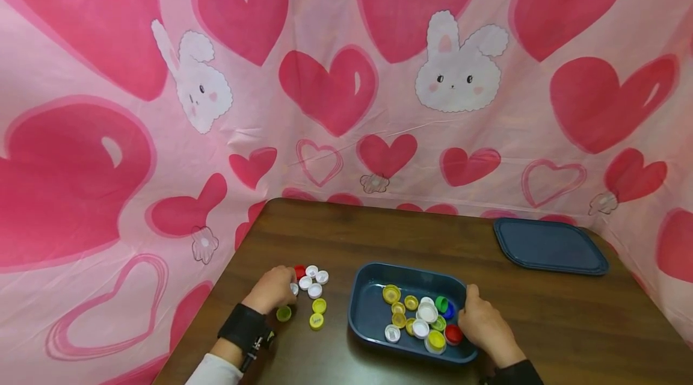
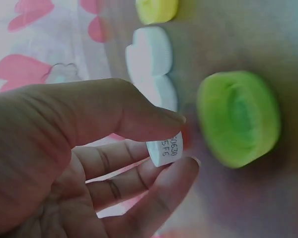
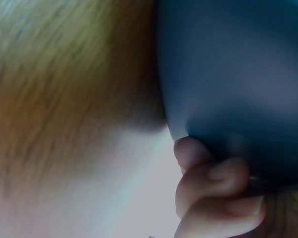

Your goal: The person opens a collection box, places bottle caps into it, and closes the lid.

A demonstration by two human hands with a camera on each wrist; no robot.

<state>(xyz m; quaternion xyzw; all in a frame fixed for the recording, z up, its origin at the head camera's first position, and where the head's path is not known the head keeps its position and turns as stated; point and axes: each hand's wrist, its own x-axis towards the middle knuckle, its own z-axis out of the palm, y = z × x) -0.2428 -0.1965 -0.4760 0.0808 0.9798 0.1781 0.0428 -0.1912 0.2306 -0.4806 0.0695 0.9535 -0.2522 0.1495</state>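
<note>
My left hand (image 1: 272, 289) is over the left part of the table, among loose bottle caps. In the left wrist view, its thumb and fingers pinch a white bottle cap (image 2: 168, 150) with dark print on its side. A green cap (image 2: 238, 119) lies hollow side up beside those fingertips. White caps (image 1: 314, 291), a red cap (image 1: 299, 272) and two yellow caps (image 1: 316, 320) lie close by. My right hand (image 1: 483, 323) grips the right end of a dark blue tray (image 1: 369, 304); the right wrist view shows curled fingers (image 3: 213, 181) against its underside.
Inside the tray are several caps, among them yellow caps (image 1: 391, 294), white caps (image 1: 427, 312) and a red cap (image 1: 453, 334). A flat dark blue lid (image 1: 551, 245) lies at the back right of the wooden table (image 1: 422, 228). A pink heart-print cloth (image 1: 325, 18) hangs behind.
</note>
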